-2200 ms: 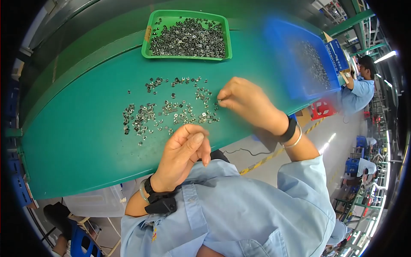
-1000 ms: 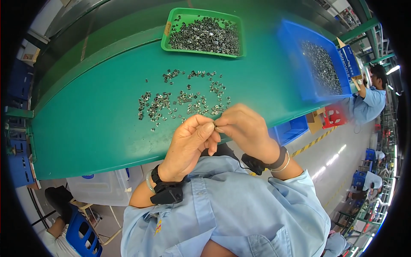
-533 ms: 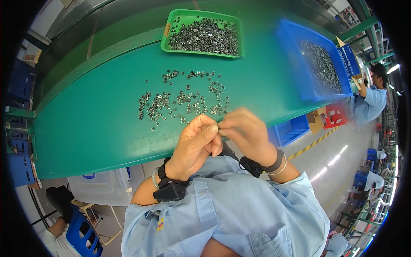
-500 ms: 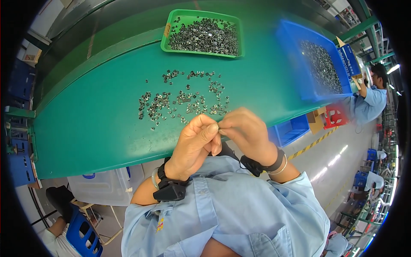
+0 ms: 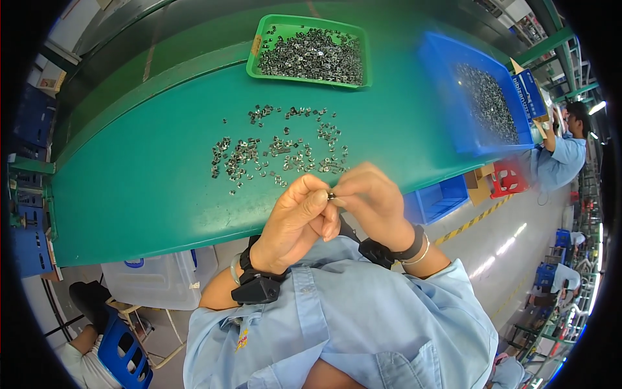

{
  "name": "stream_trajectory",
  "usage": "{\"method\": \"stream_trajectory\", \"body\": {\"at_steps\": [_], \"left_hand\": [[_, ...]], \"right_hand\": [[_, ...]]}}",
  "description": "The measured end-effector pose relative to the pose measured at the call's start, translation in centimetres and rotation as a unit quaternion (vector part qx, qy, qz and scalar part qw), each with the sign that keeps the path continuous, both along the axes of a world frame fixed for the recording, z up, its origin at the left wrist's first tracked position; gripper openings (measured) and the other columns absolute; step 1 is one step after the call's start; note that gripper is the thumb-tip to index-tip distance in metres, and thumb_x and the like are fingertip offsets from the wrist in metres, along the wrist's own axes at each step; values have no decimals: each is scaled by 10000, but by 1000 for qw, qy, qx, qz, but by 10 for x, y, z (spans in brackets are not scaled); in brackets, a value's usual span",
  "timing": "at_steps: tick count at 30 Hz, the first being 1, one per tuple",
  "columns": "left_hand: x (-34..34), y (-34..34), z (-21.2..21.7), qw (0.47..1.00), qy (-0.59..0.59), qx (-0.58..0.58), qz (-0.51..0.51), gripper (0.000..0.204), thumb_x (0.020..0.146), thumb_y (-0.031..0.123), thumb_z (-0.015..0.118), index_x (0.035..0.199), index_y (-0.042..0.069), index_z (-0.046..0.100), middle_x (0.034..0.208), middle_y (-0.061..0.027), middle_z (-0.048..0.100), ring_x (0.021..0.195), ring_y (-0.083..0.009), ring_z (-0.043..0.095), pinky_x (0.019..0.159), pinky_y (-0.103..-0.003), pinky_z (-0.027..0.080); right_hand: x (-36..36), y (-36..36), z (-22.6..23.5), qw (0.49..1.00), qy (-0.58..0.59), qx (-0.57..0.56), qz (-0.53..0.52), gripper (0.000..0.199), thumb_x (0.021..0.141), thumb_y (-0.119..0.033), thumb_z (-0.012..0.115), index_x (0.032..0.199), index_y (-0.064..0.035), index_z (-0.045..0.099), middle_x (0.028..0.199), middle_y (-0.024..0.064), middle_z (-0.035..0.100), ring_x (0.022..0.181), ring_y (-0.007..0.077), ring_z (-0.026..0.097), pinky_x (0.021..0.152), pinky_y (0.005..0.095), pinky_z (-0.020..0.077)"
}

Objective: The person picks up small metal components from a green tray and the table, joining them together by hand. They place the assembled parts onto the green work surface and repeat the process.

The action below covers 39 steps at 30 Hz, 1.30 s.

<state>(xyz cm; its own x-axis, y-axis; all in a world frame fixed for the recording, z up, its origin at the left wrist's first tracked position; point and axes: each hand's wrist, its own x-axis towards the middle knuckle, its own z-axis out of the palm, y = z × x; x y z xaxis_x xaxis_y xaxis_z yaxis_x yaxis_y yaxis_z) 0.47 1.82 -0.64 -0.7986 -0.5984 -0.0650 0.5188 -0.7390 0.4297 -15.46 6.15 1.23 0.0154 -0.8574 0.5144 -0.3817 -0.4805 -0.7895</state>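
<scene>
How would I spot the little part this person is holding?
Start at the big green table and look along its near edge for the left hand and right hand. Right where the two meet is a small dark part. Unlike the loose pieces scattered on the tabletop, this one is held in the hands.

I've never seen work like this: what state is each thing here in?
Left hand: pinching the small dark part.
Right hand: pinching it too.
Small dark part: held between both hands.
Loose parts: scattered on the green table.
Green tray: open, heaped with parts.
Upper blue bin: open, holding many parts.
Lower blue bin: open, partly hidden.
</scene>
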Motion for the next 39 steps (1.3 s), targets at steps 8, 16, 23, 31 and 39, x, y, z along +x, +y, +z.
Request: {"method": "stream_trajectory", "body": {"at_steps": [8,16,23,31,39], "left_hand": [[3,-4,-2,1000,-1,-16,-6,144,923,201,555,909,67,506,722,-80,584,568,-156,532,520,-290,427],[7,-6,3,994,-72,-82,-14,171,939,228,530,905,69,480,711,-67,570,585,-158,533,529,-283,426],[6,-5,5,995,-63,-69,-24,173,950,236,508,927,68,477,727,-71,573,622,-151,533,553,-272,429],[4,-4,4,994,-79,-80,-13,171,957,231,495,935,63,482,742,-66,577,622,-139,531,558,-268,431],[8,-12,3,993,-103,-56,21,176,965,196,473,1040,42,510,797,-68,584,626,-136,541,563,-265,446]], "right_hand": [[1,-2,-4,1000,17,-9,8,195,748,11,687,900,-61,588,818,70,610,727,203,585,622,296,464],[-2,-1,-7,1000,2,27,14,165,748,21,688,864,-50,595,821,74,609,731,186,581,619,282,463],[-3,1,-6,995,-67,68,21,141,760,51,666,851,-32,597,835,71,599,747,156,568,618,261,458],[-3,1,-7,993,-78,91,10,113,780,30,658,852,-36,602,832,64,603,774,159,578,649,265,472],[-35,-61,36,985,-35,152,-69,59,852,-51,604,898,-14,602,850,49,614,754,116,583,713,261,479]]}}
